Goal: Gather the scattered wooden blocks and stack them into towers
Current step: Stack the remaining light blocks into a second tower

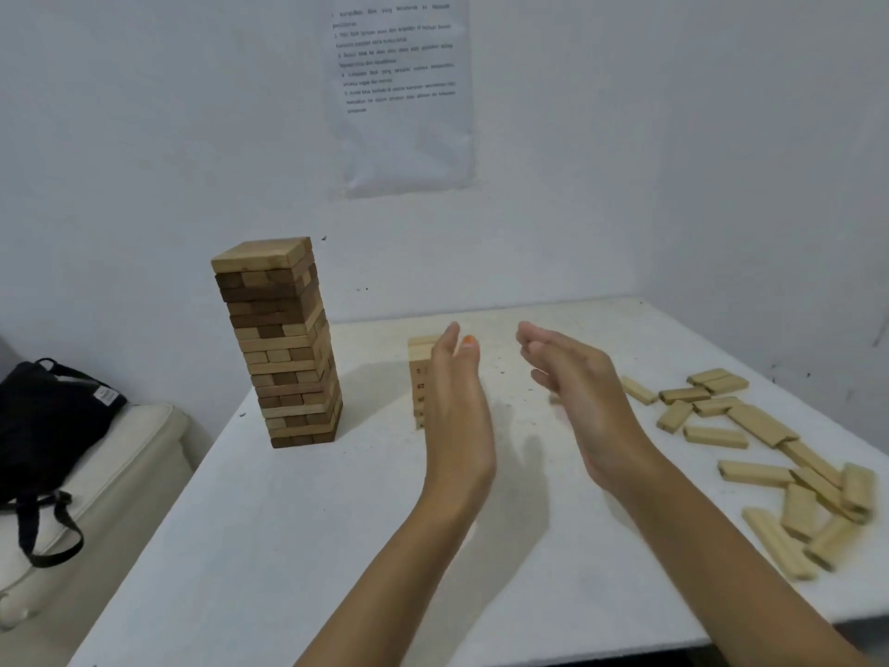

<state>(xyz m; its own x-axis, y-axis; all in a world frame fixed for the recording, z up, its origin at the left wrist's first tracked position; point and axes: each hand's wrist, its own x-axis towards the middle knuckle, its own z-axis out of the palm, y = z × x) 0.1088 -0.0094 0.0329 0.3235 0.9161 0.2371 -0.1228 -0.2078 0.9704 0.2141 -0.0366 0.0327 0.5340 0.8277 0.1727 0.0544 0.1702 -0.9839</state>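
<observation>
A tall tower of brown wooden blocks point(284, 349) stands on the left part of the white table point(269, 546). A short tower of pale blocks point(417, 377) stands mid-table, mostly hidden behind my left hand point(457, 411). That hand is held flat and upright with straight fingers, right beside the short tower's right face. My right hand point(577, 392) hovers open to the right of it, palm turned toward the left hand, holding nothing. Several loose pale blocks point(769, 454) lie scattered on the right side of the table.
A black bag point(48, 426) lies on a cream cushion point(120, 474) to the left of the table. A printed sheet point(399, 89) hangs on the wall behind. The table meets the walls at the back and right.
</observation>
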